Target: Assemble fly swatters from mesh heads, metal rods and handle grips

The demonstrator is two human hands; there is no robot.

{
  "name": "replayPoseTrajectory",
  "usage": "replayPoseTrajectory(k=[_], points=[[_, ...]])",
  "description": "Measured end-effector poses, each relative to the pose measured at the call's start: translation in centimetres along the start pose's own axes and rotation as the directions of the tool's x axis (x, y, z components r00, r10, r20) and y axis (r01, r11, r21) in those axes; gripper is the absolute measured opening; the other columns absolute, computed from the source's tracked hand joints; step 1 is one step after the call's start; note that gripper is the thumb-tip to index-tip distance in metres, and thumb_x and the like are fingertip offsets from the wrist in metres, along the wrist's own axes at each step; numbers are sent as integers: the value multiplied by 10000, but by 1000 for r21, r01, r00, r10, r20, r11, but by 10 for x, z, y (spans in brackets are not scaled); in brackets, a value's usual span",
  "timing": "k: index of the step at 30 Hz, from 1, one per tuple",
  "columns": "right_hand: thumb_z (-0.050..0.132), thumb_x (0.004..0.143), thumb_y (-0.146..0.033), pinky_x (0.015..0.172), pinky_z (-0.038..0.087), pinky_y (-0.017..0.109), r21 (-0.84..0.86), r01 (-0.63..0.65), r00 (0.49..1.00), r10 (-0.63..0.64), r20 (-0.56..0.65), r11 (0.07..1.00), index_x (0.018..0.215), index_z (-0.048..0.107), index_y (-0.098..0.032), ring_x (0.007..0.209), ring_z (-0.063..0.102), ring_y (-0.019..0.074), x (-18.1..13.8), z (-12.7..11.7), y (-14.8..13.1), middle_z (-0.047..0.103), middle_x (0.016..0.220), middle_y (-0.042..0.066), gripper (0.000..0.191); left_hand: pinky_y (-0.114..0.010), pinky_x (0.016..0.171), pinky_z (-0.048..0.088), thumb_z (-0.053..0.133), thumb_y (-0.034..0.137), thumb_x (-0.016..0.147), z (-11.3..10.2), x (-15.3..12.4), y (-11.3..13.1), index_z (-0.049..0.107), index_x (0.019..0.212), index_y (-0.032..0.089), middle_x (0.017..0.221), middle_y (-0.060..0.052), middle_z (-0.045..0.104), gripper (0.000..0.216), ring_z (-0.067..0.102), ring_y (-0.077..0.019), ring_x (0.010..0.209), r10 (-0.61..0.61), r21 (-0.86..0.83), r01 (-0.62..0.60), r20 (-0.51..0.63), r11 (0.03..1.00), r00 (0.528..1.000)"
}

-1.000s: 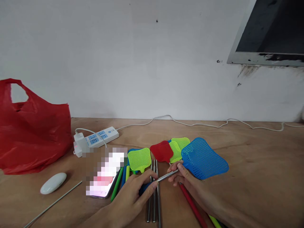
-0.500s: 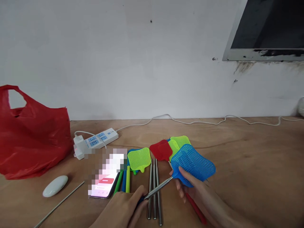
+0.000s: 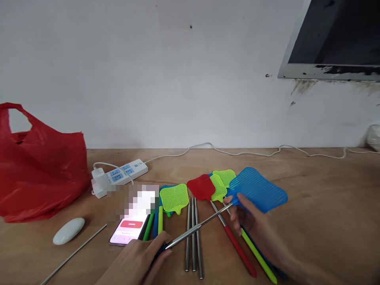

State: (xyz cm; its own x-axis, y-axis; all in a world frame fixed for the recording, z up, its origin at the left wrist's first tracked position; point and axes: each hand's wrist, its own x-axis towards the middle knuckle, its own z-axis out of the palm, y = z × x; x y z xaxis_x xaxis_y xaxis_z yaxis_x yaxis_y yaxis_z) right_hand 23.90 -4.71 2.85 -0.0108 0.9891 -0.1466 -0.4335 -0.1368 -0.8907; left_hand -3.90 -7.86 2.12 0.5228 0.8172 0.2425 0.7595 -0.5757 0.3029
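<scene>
Head view: my right hand (image 3: 249,215) pinches the base of the blue swatter head (image 3: 258,189), fingers closed on it where the telescopic metal rod (image 3: 197,228) enters; my left hand (image 3: 139,261) is clamped on the dark blue grip end of the same rod, low near the frame edge. So the swatter is held in the air between both hands, above the three loose steel rods (image 3: 192,237) lying side by side on the wooden table (image 3: 326,206). My read on the risks: the rod looks thin and well extended, so uneven pull could bend it or pop the head off its socket. The low end could also sweep the loose rods or knock the phone (image 3: 130,229), which lies just beside my left hand. The red swatter (image 3: 204,188) and lime swatter (image 3: 221,184) lie right under my right hand, touching or overlapping, easy to snag. Containers: only the red plastic bag (image 3: 38,166) at far left, slumped, handle up; its contents are hidden, can't tell. A power strip (image 3: 121,174) with a charger plugged in and a white mouse-like thing (image 3: 69,230) are well apart from my hands.
</scene>
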Motion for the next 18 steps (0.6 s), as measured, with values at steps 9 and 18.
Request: replayPoseTrajectory(k=[9,18], points=[[722,766,-616,385,467,216,-28,32,986,-27,166,999,905,730,-148,423,582,126,-9,20,27,654,559,18,489,-268,574,434,227,391,1069,12,16,7,528,1056,273,837,-9,736,323,695,-218,672,25,-82,-17,97,997,995],[724,726,-667,341,426,204,-54,-35,992,41,116,998,954,727,-138,383,565,132,-12,12,40,664,522,29,576,-266,545,389,282,336,1066,17,25,10,519,998,255,720,14,675,259,633,-195,582,50,-119,-32,146,992,988]])
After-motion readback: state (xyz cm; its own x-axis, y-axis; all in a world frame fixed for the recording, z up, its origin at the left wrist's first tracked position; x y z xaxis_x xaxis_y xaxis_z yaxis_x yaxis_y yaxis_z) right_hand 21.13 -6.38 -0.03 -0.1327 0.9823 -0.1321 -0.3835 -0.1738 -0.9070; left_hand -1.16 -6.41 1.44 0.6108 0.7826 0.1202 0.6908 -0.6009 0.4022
